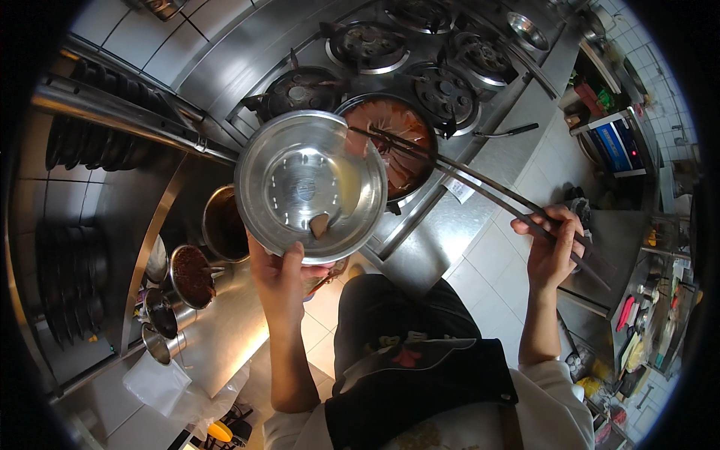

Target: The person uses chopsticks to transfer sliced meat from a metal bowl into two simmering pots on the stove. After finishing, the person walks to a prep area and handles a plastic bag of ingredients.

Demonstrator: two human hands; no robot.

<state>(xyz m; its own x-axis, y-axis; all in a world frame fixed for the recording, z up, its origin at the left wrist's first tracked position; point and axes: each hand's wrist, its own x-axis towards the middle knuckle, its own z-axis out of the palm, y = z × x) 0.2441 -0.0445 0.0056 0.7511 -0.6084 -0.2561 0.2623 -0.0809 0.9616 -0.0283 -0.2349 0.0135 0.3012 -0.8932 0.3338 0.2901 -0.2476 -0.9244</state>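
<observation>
My left hand (pixel 279 281) grips the rim of a shiny metal bowl (pixel 259 199), thumb over the near edge. Inside the bowl lies one small brown piece of food (pixel 319 226), with a little pale liquid along its right side. In my right hand (pixel 555 244) is a pair of long dark chopsticks (pixel 480 180). Their tips reach left over a round dark pan (pixel 436 154), close to the bowl's right rim. Reddish-brown thin slices (pixel 390 127) fill the pan, fanned in sauce. The bowl covers the pan's left edge; I cannot tell whether the tips pinch a slice.
Several gas burners (pixel 367 46) lie beyond the pan, and a black handle (pixel 510 130) sticks out at right. Left, a steel counter (pixel 225 319) carries a pot of dark red paste (pixel 193 277) and smaller containers. Stacked black dishes (pixel 73 277) fill the left shelf.
</observation>
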